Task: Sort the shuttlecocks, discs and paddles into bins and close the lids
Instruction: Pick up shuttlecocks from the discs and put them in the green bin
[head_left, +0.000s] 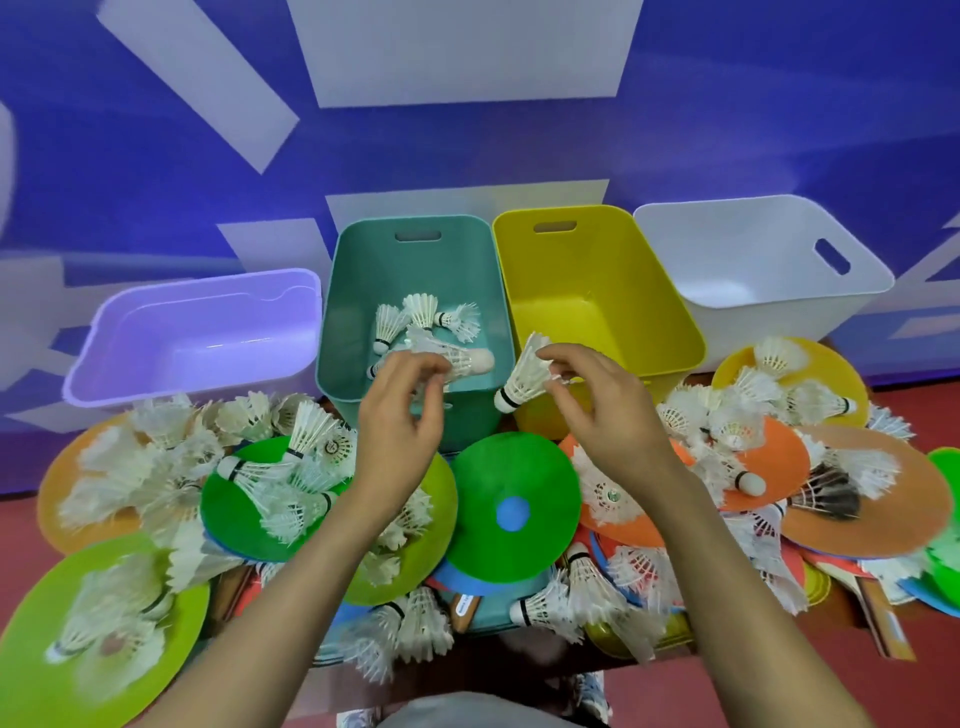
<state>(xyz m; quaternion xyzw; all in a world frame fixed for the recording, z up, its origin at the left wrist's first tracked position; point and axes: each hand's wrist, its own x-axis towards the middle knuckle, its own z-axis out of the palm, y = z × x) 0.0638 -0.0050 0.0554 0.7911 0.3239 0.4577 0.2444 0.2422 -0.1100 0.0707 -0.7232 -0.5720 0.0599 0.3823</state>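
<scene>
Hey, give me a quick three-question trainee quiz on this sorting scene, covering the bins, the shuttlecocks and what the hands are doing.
1. True or false: shuttlecocks lie inside the yellow bin.
2. Which bin has shuttlecocks lying in it? A purple bin; B teal bin; C white bin.
3. Fill in: the right hand pinches a ____ by its feathers.

Key: 1 false; 2 B; 3 shuttlecock.
</scene>
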